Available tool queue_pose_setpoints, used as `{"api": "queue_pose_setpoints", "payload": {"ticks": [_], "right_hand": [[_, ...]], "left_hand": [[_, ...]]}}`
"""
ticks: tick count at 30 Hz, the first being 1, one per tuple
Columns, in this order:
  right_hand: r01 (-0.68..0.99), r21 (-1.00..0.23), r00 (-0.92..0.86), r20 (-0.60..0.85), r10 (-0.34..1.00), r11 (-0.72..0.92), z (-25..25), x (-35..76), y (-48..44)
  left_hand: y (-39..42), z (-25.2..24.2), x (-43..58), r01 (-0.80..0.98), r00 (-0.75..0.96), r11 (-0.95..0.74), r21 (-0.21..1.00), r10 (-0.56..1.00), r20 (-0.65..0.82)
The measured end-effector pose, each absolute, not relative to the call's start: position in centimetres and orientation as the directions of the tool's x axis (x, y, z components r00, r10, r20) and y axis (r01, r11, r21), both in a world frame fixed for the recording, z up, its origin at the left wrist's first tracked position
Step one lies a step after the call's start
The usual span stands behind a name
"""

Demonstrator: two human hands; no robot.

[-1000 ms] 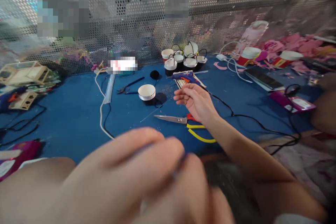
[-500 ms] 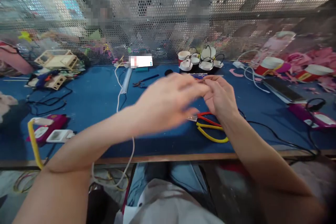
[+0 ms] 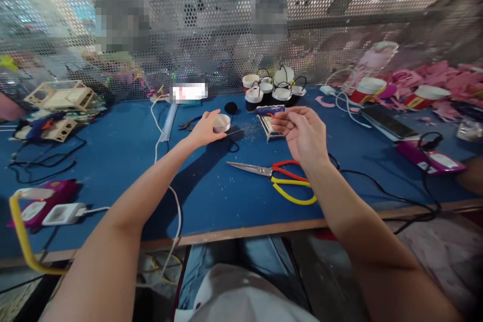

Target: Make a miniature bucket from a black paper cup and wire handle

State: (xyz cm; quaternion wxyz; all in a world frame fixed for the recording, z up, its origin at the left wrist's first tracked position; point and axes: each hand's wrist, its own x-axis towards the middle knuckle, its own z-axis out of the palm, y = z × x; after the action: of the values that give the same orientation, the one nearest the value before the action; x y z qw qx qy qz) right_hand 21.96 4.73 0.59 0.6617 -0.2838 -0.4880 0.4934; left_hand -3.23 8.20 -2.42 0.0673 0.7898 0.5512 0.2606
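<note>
Left fingers (image 3: 219, 136) straddle a white-lined cup (image 3: 223, 122), grip unclear; right fingers (image 3: 282, 125) pinched together

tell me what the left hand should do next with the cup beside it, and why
Probably close the left hand gently on the cup: its thumb and fingers are spread at the cup's side, though firm contact can't be made out. The right hand is raised near the glue gun, so steadying the cup seems to fall to the left.
</note>
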Motion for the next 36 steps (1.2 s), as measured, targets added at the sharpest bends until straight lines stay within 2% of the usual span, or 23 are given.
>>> {"api": "queue_pose_setpoints", "payload": {"ticks": [3,6,9,11,16,20,24,28,31,33,36], "right_hand": [[-0.4,-0.862,0.001,0.34,0.941,0.312,0.8,21.8,4.4],[-0.461,-0.856,-0.042,0.282,0.958,0.232,1.2,21.4,3.9],[-0.517,-0.851,-0.121,0.179,0.976,0.092,1.4,20.4,3.3],[-0.521,-0.853,-0.2,0.104,0.974,-0.016,1.3,19.4,2.7],[-0.475,-0.853,-0.369,-0.032,0.929,-0.219,1.1,18.3,2.2],[-0.515,-0.842,-0.276,-0.014,0.961,-0.161,1.3,19.3,3.7],[-0.56,-0.825,-0.156,0.005,0.988,-0.084,1.1,20.8,6.0],[-0.592,-0.805,-0.096,0.034,0.995,-0.03,0.6,21.7,6.6],[-0.532,-0.842,-0.093,0.163,0.982,0.09,0.7,21.7,5.6],[-0.423,-0.882,-0.096,0.272,0.957,0.209,1.0,21.4,4.5],[-0.229,-0.925,-0.197,0.348,0.917,0.302,1.5,20.7,2.9]], "left_hand": [[7.9,-2.5,-3.6,0.845,0.204,-0.358,0.397,0.902,0.38],[5.9,-2.2,-3.6,0.813,0.193,-0.452,0.369,0.805,0.561],[2.8,-1.6,-2.8,0.526,0.298,-0.695,0.491,0.691,0.659],[0.9,-1.1,-2.0,0.359,0.328,-0.75,0.556,0.659,0.677],[-2.3,0.4,-0.6,0.313,0.344,-0.834,0.454,0.546,0.764],[-3.4,1.1,-0.4,0.277,0.286,-0.817,0.505,0.572,0.769],[-3.7,1.4,0.0,0.103,0.053,-0.785,0.611,0.618,0.785],[-3.0,1.9,0.3,-0.102,-0.131,-0.664,0.741,0.747,0.651],[-2.3,1.8,0.2,-0.189,-0.184,-0.526,0.829,0.849,0.496],[-2.0,1.5,0.1,-0.199,-0.132,-0.398,0.896,0.916,0.378],[-2.3,0.9,0.4,-0.114,0.085,-0.161,0.98,0.982,0.171]]}}
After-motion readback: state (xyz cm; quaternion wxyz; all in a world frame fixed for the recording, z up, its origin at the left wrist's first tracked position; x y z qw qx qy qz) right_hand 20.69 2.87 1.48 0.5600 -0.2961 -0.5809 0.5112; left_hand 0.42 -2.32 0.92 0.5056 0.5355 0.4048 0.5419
